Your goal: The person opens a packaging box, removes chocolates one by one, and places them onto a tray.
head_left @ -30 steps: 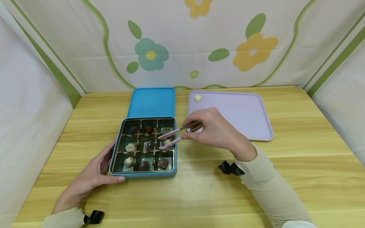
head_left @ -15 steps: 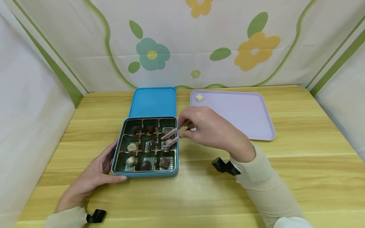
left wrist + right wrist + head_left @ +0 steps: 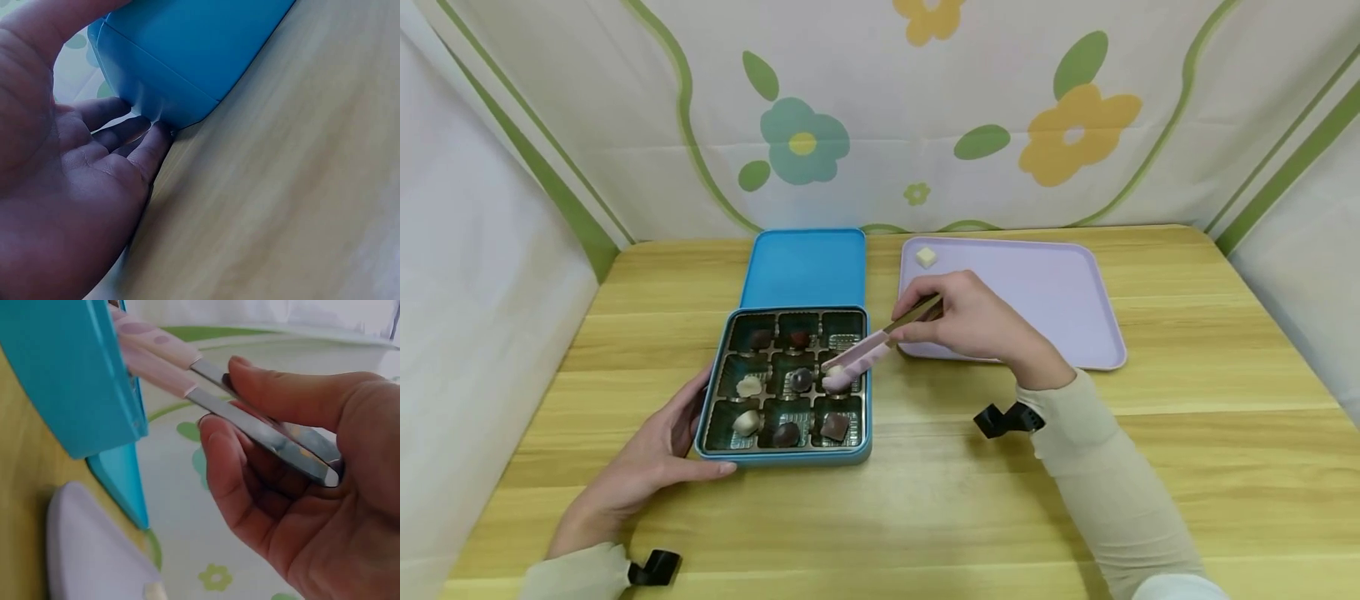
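My right hand pinches pink-tipped metal tongs between thumb and fingers. The tong tips dip into the middle-right compartment of a blue chocolate tin, at a pale chocolate that they partly hide; whether they clamp it is unclear. Several other chocolates, dark, brown and white, lie in the tin's gold-edged compartments; the far-right compartment holds none. My left hand touches the tin's near left corner, thumb along the front wall. In the left wrist view, its nearly straight fingers press the side wall.
Behind the tin lies its blue lid. A lilac tray sits to the right, partly behind my right hand, with one white square chocolate in its far left corner. A patterned cloth rises behind the wooden table.
The tongs' arms have come closer together around the pale chocolate. My right hand shifts left, then back right and slightly up. My left hand stays at the tin.
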Available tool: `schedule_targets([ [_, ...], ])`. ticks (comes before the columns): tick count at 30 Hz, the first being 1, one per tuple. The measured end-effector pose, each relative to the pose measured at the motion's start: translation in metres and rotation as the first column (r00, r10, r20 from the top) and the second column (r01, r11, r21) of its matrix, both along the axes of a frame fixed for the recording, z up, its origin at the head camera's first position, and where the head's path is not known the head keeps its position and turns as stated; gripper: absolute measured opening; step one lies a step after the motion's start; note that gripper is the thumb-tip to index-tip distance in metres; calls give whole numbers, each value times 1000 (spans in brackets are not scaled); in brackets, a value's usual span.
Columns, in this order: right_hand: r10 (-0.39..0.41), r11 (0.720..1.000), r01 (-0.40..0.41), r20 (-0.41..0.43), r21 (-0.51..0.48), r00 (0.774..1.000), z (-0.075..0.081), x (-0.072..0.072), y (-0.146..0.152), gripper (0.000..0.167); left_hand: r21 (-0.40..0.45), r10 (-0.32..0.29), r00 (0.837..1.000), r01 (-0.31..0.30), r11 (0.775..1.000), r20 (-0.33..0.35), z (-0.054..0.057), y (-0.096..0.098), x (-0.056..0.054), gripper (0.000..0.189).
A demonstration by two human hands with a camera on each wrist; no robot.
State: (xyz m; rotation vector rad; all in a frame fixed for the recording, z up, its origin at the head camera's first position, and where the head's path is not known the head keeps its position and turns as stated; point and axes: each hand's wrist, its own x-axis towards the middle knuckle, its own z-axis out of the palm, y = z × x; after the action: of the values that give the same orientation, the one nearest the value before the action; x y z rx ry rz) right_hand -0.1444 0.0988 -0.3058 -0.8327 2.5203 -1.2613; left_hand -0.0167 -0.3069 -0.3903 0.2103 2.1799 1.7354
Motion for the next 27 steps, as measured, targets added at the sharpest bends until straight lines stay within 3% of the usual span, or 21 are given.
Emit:
schedule_targets([
  [9,-86,986,105,147,-130,985,-13,-11,20,14,17,2,1000,-3,1000,15,-2,2,-1,124],
  [12,-151,961,191,197,-201,969,-14,-11,34,16,-1,8,1000,-8,1000,25,-1,2,-1,123],
  [16,-239,904,306,240,-299,941,-17,-12,59,20,-17,10,999,-9,1000,32,0,2,-2,123],
  [20,-339,836,429,292,-342,894,-26,-14,85,16,-18,6,999,-6,1000,33,2,3,-2,123],
  [23,-390,799,508,365,-322,845,-36,-16,100,12,-15,5,1000,-5,1000,31,2,2,-1,123],
  [27,-422,783,561,434,-267,796,-47,-21,113,18,-11,3,1000,-3,1000,24,2,1,0,123],
])
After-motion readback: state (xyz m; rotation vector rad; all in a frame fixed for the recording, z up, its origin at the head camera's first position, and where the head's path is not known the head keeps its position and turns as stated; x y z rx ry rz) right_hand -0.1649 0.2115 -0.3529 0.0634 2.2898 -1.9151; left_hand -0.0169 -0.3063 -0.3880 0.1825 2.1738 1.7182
